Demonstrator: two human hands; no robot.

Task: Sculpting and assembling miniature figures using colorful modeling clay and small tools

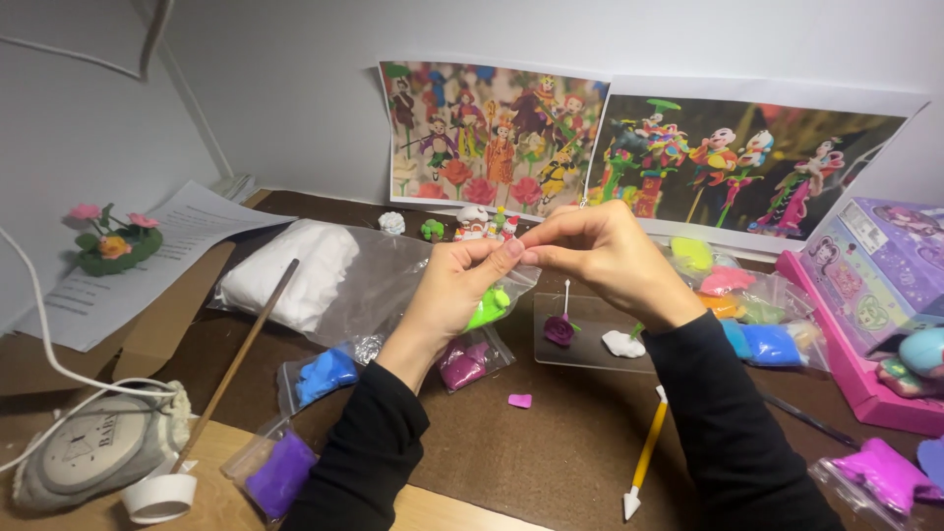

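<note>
Head view: left hand [454,295] and right hand [600,258] pinch top of small clear bag holding lime-green clay [489,308], above purple clay rose [560,329] on clear sheet. Step: likely opening bag seal; seal hidden. Next needs gentle pull apart.

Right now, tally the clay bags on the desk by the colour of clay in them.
White bag: 1
Blue bags: 2
Purple bag: 1
Magenta bags: 2
Green bag, held by the left hand and right hand: 1
Yellow-green bag: 1
Pink bag: 1
Total: 9
</note>
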